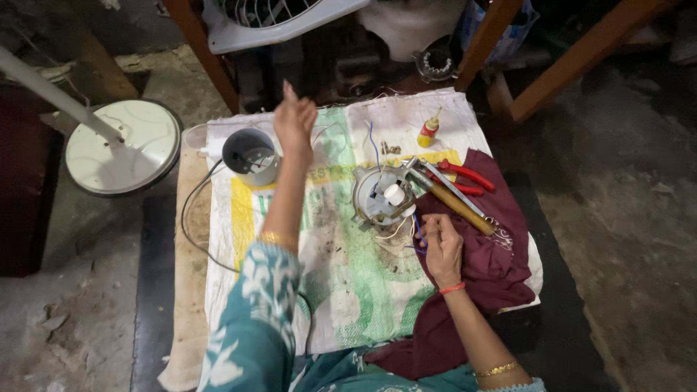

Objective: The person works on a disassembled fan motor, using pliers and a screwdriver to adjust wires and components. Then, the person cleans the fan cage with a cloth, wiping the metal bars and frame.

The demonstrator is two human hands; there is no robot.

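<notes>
Covering a dirty concrete floor, woven sack [341, 276]; right hand [441, 250] pinches wires of round metal motor [382, 196]; left hand [294, 123] raised, loosely clenched, empty.

A woven sack [348, 290] is spread on the floor. A motor housing [382, 196] is placed at its centre, with a cylindrical cup [250, 156] to the left. Pliers [465, 176] and a hammer [454, 199] are laid right of the housing, on a cloth [494, 268]. A small bottle [428, 131] is set far right. A fan base [123, 145] is positioned off the sack, far left.
</notes>
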